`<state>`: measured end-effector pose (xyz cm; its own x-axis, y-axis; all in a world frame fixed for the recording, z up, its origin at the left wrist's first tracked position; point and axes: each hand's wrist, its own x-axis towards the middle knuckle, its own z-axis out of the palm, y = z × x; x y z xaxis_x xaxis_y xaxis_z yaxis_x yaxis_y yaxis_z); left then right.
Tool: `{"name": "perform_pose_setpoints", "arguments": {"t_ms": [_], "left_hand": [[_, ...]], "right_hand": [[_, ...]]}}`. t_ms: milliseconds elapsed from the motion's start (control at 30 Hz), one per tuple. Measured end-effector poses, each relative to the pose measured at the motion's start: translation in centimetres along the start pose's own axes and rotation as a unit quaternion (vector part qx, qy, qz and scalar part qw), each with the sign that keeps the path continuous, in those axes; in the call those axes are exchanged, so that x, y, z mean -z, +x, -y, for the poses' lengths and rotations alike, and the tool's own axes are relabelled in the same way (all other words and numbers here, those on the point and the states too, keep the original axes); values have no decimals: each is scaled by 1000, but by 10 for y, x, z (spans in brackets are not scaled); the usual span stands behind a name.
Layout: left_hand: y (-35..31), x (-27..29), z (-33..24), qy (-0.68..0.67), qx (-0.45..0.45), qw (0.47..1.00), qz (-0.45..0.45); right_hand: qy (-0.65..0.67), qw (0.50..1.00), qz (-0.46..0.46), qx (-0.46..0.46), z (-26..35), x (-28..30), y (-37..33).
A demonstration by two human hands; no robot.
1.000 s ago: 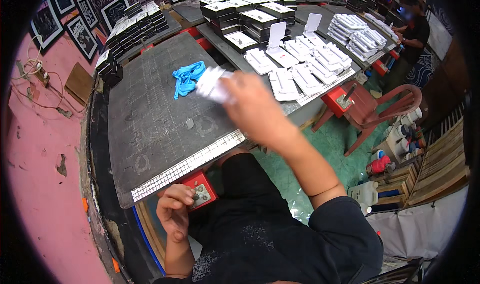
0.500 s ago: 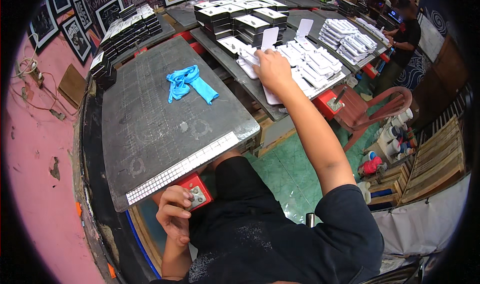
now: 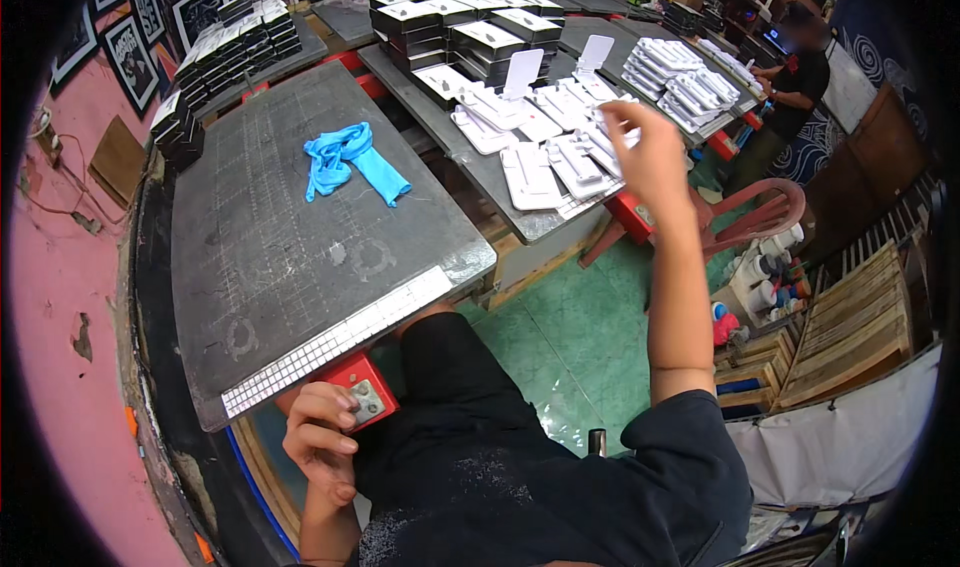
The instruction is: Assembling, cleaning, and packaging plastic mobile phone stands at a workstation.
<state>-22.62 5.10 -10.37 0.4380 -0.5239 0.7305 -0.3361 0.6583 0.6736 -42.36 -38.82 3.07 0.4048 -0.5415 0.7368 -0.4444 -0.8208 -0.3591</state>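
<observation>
The right hand [image 3: 655, 157] is released, fingers half open; white trays [image 3: 572, 162] lie near them, toward nine o'clock. The left hand [image 3: 320, 432] curls loosely, thumb apart, red bracket [image 3: 345, 373] at one.

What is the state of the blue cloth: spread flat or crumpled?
Mostly crumpled. The blue cloth lies twisted and bunched at its left, with one flatter strip reaching toward the lower right on the dark board.

1 wide fisheye view looks down and forward from head height, with the left hand [image 3: 322, 437] near its lower edge and the bench [image 3: 250, 197] reaching away ahead.
</observation>
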Motion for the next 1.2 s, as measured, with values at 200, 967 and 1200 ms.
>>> {"name": "perform_pose_setpoints", "arguments": {"t_ms": [200, 967, 1200], "left_hand": [[1, 1, 1, 32, -18, 999, 8], [74, 23, -39, 118, 133, 977, 114], [193, 75, 34, 245, 33, 961, 125]], "right_hand": [[-195, 960, 113, -167, -172, 8, 64], [175, 963, -203, 25, -15, -6, 43], [475, 825, 299, 70, 227, -127, -23]]}}
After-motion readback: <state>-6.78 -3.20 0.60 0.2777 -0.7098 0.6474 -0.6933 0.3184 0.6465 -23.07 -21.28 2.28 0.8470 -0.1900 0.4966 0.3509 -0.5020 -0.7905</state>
